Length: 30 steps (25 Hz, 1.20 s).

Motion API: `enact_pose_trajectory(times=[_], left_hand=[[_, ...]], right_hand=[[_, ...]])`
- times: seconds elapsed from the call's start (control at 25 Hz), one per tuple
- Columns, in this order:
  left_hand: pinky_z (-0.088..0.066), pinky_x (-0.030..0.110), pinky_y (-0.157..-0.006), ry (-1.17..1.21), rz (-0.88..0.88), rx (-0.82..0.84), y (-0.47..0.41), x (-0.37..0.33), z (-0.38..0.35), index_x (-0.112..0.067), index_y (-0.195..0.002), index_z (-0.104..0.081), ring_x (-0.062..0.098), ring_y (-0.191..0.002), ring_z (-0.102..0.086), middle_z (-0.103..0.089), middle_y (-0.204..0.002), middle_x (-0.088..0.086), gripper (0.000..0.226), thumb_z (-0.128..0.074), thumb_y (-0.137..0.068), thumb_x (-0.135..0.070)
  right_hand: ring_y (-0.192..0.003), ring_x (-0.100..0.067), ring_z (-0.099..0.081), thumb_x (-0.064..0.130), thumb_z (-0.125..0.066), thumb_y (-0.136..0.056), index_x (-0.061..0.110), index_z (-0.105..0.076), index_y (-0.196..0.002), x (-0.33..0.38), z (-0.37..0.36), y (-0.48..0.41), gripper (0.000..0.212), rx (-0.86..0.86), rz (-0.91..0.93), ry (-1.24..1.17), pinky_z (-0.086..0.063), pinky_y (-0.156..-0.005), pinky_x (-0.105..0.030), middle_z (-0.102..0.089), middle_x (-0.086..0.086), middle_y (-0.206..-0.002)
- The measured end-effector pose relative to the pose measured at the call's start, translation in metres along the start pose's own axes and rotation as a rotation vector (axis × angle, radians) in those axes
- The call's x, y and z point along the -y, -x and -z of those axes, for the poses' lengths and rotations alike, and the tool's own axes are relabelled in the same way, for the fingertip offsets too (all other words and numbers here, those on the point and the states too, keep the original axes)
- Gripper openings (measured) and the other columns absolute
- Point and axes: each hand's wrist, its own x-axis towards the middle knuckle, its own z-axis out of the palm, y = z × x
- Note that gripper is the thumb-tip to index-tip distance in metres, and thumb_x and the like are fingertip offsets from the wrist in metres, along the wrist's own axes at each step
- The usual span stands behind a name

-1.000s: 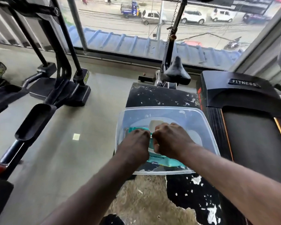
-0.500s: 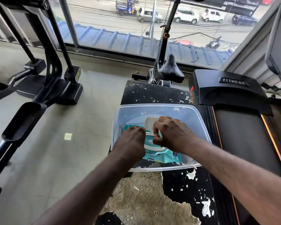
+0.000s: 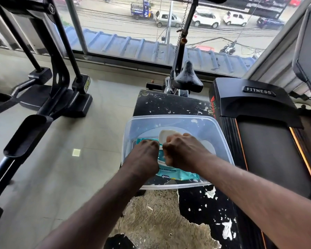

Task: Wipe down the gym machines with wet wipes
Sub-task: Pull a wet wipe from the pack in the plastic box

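Note:
A teal pack of wet wipes [image 3: 178, 174] lies inside a clear plastic tub [image 3: 171, 121] that sits on a worn black padded bench [image 3: 171, 103]. The pack's white flip lid [image 3: 164, 136] stands open. My left hand [image 3: 144, 159] presses down on the pack's left side with curled fingers. My right hand [image 3: 183, 153] has its fingers bunched at the pack's opening, pinching at a wipe; the fingertips are hidden behind the knuckles.
A black treadmill [image 3: 258, 108] marked FITNESS stands right of the bench. An exercise bike saddle [image 3: 188, 79] is just beyond the tub. An elliptical trainer [image 3: 48, 83] with black pedals fills the left floor. A big window [image 3: 151, 29] faces a street.
Both hands stayed on the wipes pack. The white lid went from covered by the hands to flipped up, and the right hand settled at the opening.

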Motion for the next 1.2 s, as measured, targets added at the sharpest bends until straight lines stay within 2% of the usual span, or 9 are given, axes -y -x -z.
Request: enact_pose_trajectory(times=[0.24, 0.4, 0.48, 0.56, 0.68, 0.76, 0.92, 1.08, 1.2], left_hand=[[-0.045, 0.028, -0.089, -0.005, 0.017, -0.001, 0.0, -0.001, 0.003, -0.014, -0.114, -0.066, 0.024, -0.113, -0.061, -0.068, -0.122, 0.007, 0.034, -0.077, -0.082, -0.012], [-0.046, 0.03, -0.09, -0.021, 0.021, -0.007, 0.002, -0.002, 0.004, -0.014, -0.123, -0.063, 0.024, -0.115, -0.057, -0.065, -0.125, 0.008, 0.041, -0.075, -0.084, -0.011], [-0.048, 0.03, -0.093, -0.028, 0.024, -0.001, 0.003, -0.003, 0.004, -0.014, -0.124, -0.063, 0.024, -0.117, -0.058, -0.065, -0.127, 0.008, 0.042, -0.075, -0.083, -0.011], [-0.049, 0.029, -0.094, -0.014, 0.033, 0.007, 0.004, -0.003, 0.004, -0.014, -0.125, -0.064, 0.023, -0.118, -0.058, -0.066, -0.129, 0.007, 0.044, -0.078, -0.083, -0.011], [-0.047, 0.03, -0.098, 0.007, 0.05, 0.033, 0.003, -0.005, 0.01, -0.016, -0.126, -0.064, 0.023, -0.121, -0.058, -0.066, -0.131, 0.005, 0.052, -0.085, -0.078, -0.017], [-0.046, 0.031, -0.1, 0.069, 0.076, 0.034, 0.002, -0.008, 0.016, -0.018, -0.134, -0.059, 0.026, -0.126, -0.057, -0.063, -0.136, 0.005, 0.071, -0.091, -0.072, -0.023], [-0.047, 0.033, -0.101, 0.238, 0.145, 0.001, -0.003, -0.015, 0.029, -0.018, -0.149, -0.043, 0.025, -0.125, -0.056, -0.06, -0.143, 0.007, 0.1, -0.099, -0.066, -0.031], [-0.047, 0.027, -0.091, 0.438, 0.178, 0.0, -0.009, -0.024, 0.035, -0.018, -0.132, -0.041, 0.02, -0.109, -0.057, -0.061, -0.124, 0.005, 0.094, -0.1, -0.064, -0.042], [-0.049, 0.028, -0.084, 0.346, 0.185, -0.051, -0.016, -0.033, 0.029, -0.023, -0.117, -0.036, 0.02, -0.103, -0.06, -0.059, -0.11, 0.0, 0.084, -0.093, -0.067, -0.061]], right_hand=[[-0.098, -0.023, -0.061, 0.039, -0.059, -0.093, 0.026, -0.063, -0.097, -0.013, 0.001, 0.007, 0.014, -0.07, -0.094, -0.198, -0.047, -0.086, -0.036, -0.061, 0.002, -0.106], [-0.072, -0.01, -0.052, 0.035, -0.066, -0.088, 0.029, -0.059, -0.084, -0.03, 0.005, 0.009, 0.01, -0.156, -0.302, -0.739, -0.04, -0.066, -0.027, -0.055, 0.014, -0.078], [-0.063, -0.003, -0.046, 0.043, -0.058, -0.08, 0.024, -0.061, -0.081, -0.033, 0.014, 0.01, 0.019, -0.31, -0.352, -1.023, -0.039, -0.06, -0.024, -0.055, 0.015, -0.066], [-0.063, -0.003, -0.044, 0.042, -0.056, -0.08, 0.022, -0.062, -0.081, -0.039, 0.023, 0.011, 0.021, -0.422, -0.378, -1.184, -0.039, -0.061, -0.024, -0.054, 0.015, -0.064], [-0.072, -0.007, -0.05, 0.028, -0.055, -0.085, 0.023, -0.066, -0.082, -0.042, 0.033, 0.016, 0.013, -0.397, -0.39, -1.435, -0.041, -0.063, -0.026, -0.058, 0.01, -0.073], [-0.077, -0.01, -0.055, 0.027, -0.054, -0.085, 0.027, -0.067, -0.078, -0.043, 0.037, 0.023, 0.014, -0.374, -0.408, -1.575, -0.044, -0.066, -0.03, -0.06, 0.005, -0.08], [-0.078, -0.01, -0.063, 0.029, -0.054, -0.086, 0.025, -0.06, -0.084, -0.05, 0.048, 0.038, 0.008, -0.439, -0.4, -1.685, -0.051, -0.067, -0.028, -0.065, 0.004, -0.082], [-0.071, -0.01, -0.064, 0.029, -0.055, -0.083, 0.022, -0.06, -0.086, -0.059, 0.057, 0.052, 0.009, -0.495, -0.447, -1.687, -0.054, -0.063, -0.025, -0.065, 0.003, -0.076], [-0.064, -0.016, -0.053, 0.029, -0.057, -0.087, 0.021, -0.057, -0.084, -0.063, 0.053, 0.062, 0.009, -0.492, -0.527, -1.682, -0.044, -0.054, -0.026, -0.054, -0.001, -0.069]])
